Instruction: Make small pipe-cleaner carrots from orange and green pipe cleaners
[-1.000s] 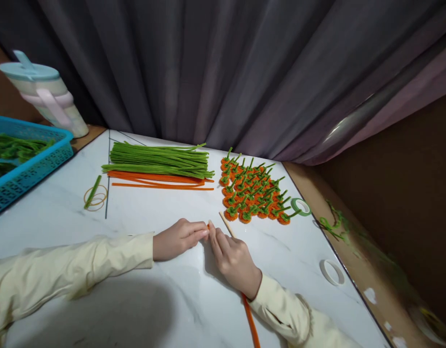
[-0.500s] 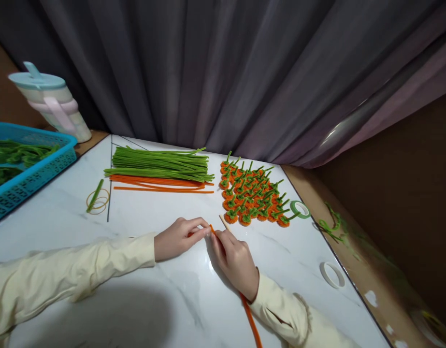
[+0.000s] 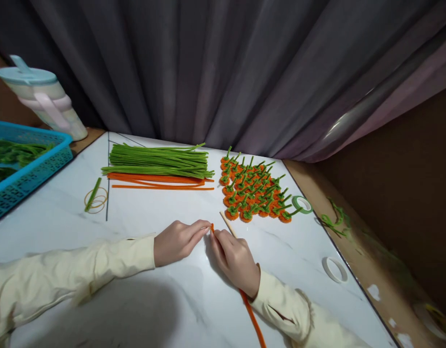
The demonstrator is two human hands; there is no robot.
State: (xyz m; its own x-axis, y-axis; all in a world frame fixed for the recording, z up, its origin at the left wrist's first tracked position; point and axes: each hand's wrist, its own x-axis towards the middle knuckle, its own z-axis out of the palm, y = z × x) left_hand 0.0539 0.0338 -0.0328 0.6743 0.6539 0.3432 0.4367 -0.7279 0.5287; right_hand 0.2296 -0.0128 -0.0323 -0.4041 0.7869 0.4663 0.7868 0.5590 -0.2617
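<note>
In the head view, my right hand was closed around the orange strip and the pale stick, the strip trailing below my wrist and an orange tip showing between my hands. My left hand had its fingers nearly together beside that tip; I couldn't tell whether they pinched it. Working well, I judged, meant a steady right pinch and light left pressure. Half a second earlier, orange also showed inside my left hand; now none did.
</note>
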